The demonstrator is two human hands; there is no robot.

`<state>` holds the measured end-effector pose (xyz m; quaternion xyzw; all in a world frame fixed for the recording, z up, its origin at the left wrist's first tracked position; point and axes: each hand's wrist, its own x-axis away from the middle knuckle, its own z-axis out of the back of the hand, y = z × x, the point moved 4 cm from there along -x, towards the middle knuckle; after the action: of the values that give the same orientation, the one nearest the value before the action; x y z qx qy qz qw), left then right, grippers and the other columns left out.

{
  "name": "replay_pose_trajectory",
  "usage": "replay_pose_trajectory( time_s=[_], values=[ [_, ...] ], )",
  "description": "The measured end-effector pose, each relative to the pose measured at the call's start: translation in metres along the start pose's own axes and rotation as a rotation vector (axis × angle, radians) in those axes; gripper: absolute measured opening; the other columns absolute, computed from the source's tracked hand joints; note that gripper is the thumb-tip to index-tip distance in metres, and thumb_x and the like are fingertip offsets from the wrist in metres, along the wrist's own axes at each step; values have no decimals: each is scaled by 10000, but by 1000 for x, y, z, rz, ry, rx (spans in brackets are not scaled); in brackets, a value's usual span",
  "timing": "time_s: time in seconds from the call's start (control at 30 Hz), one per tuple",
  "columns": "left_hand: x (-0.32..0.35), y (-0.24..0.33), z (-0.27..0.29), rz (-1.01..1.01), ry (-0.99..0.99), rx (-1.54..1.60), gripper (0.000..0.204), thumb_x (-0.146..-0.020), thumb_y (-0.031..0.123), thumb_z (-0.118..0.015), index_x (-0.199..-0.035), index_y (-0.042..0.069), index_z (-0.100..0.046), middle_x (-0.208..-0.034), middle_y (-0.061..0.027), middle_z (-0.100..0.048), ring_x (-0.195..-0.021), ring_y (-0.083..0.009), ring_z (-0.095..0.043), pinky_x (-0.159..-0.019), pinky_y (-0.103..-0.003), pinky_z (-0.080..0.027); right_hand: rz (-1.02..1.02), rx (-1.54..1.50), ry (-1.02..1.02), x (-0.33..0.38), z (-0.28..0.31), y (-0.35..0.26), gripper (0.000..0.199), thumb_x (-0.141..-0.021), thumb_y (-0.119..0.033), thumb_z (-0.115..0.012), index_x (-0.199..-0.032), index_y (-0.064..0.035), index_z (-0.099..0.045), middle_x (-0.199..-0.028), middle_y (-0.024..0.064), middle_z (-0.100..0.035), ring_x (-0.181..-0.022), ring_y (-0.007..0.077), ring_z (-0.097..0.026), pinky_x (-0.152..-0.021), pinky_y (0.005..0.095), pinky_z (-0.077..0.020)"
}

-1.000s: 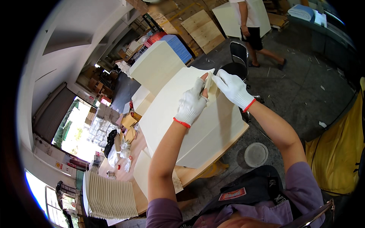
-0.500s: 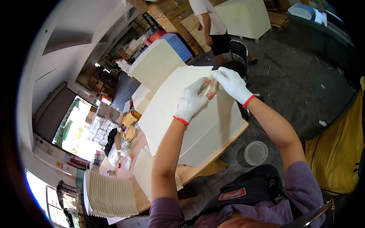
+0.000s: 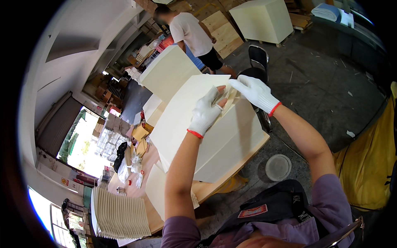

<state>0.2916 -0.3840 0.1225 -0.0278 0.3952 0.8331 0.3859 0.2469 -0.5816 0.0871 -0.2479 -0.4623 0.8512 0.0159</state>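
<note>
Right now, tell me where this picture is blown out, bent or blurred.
Head view: the doorway at left is blown out by daylight; straight edges bow toward the black fisheye rim; the gloved hands and the paper stack are sharp; the walking person is slightly soft.

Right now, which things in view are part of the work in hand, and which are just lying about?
In hand:
- left hand and right hand, both gloved, at the far corner of the top sheets
- tall cream paper stack on the wooden table

Lying about:
- fanned paper bundle
- round lid on the floor
- black chair
- yellow bag
- person walking past
</note>
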Motion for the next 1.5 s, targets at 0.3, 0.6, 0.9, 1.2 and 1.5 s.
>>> replay_pose_trajectory(
  time_s=[0.3,0.6,0.9,1.2,1.5],
  values=[
    [2,13,4,10,-42,-173,315,-1050,104,-521,-1281,97,-735,-1032,-108,-728,-886,-171,-624,-855,-322,-523,669,617,159,6,9,-13,363,-1017,-445,-561,-963,-110,-688,-886,107,-741,-793,306,-716,-681,441,-551],
    [2,18,4,72,-75,-160,309,-999,162,-684,-1292,82,-739,-826,-21,-615,-776,-118,-553,-749,-304,-493,66,-220,26,4,-14,3,456,-1081,-492,-523,-1109,-59,-664,-918,188,-684,-872,389,-658,-785,446,-498],
    [1,13,5,116,-89,-161,341,-986,233,-727,-1313,139,-732,-914,-120,-719,-811,-220,-667,-807,-337,-534,39,-194,39,7,-13,2,497,-1087,-523,-506,-1039,-43,-621,-847,202,-641,-830,400,-644,-760,469,-480],
    [2,16,4,112,-79,-206,315,-993,222,-706,-1292,129,-737,-893,-99,-697,-819,-200,-657,-779,-345,-529,87,-143,92,3,-19,9,502,-1098,-521,-490,-973,-42,-569,-835,227,-617,-816,445,-622,-712,500,-465],
    [4,18,2,58,-56,-186,319,-975,199,-752,-1276,94,-744,-741,19,-493,-724,-95,-485,-685,-303,-456,70,-173,99,4,-19,10,513,-1092,-526,-504,-966,-34,-576,-836,231,-612,-820,452,-614,-717,501,-463]
  ],
)
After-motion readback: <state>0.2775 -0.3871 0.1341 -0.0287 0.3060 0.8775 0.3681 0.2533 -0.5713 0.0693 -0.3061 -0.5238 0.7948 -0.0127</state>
